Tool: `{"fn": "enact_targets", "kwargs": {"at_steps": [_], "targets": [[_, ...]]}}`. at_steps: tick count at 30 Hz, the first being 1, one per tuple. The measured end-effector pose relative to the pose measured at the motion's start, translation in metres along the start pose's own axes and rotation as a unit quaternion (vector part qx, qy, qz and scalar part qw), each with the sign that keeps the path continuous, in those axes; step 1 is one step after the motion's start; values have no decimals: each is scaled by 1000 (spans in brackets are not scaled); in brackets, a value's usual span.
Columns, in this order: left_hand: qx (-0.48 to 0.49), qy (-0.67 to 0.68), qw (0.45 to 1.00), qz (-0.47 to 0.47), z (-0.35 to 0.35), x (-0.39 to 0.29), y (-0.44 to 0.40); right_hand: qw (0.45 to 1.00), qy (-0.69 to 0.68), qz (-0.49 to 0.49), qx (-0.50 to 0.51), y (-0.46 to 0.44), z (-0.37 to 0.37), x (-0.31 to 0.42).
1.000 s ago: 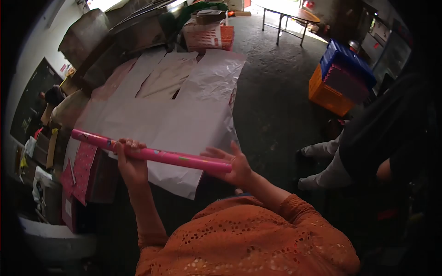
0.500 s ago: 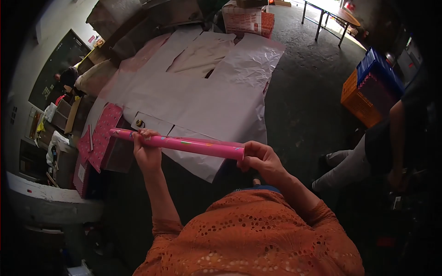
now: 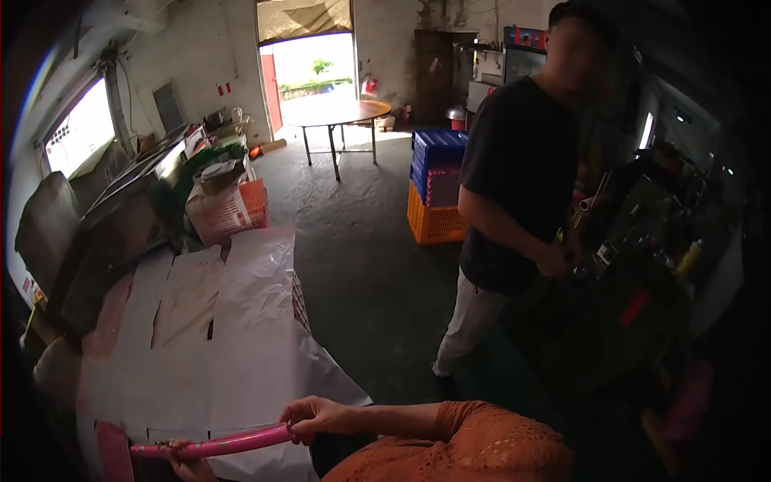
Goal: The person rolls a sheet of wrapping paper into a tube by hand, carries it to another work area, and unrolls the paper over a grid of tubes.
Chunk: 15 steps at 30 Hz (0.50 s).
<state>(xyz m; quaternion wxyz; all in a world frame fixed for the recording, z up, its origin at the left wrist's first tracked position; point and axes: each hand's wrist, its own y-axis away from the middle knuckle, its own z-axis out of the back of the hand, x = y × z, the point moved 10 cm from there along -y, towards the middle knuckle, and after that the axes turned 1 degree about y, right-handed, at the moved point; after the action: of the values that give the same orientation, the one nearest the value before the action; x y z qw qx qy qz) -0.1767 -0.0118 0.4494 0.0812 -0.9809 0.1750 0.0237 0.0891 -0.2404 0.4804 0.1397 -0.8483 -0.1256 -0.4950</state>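
A pink patterned roll [image 3: 241,442] lies nearly level across the bottom left of the view, above a table covered with white sheets [image 3: 249,369]. My left hand [image 3: 189,462] grips it near its left end, with the fingers round it. At the roll's right end, my right hand [image 3: 313,419] pinches the edge between thumb and fingers. A pink patterned piece [image 3: 114,450] is beside the roll's left end.
Another person [image 3: 522,185] in a dark top stands at the right, hands together. Behind are stacked blue and orange crates [image 3: 438,221], a round table [image 3: 345,114] by the doorway and an orange-white basket [image 3: 229,210]. Dark cluttered equipment [image 3: 642,241] is at the far right.
The view has swung up and to the right, showing the doorway and the other person's upper body. My right hand went from open to pinching the roll's end. Both hands now appear lower.
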Motion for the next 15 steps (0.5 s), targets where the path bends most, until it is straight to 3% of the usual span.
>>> {"fn": "enact_targets", "kwargs": {"at_steps": [2, 10, 15], "targets": [[-21, 2, 1000, -1, -6, 13, -22, 994, -106, -19, -11, -1, 7, -6], [-153, -11, 988, -3, -1, 75, -39, 995, 55, 22, -74, 11, 37, -2], [-270, -43, 961, -43, 15, 53, -5, 990, 113, 2, -90, 14, 42, -9]]}}
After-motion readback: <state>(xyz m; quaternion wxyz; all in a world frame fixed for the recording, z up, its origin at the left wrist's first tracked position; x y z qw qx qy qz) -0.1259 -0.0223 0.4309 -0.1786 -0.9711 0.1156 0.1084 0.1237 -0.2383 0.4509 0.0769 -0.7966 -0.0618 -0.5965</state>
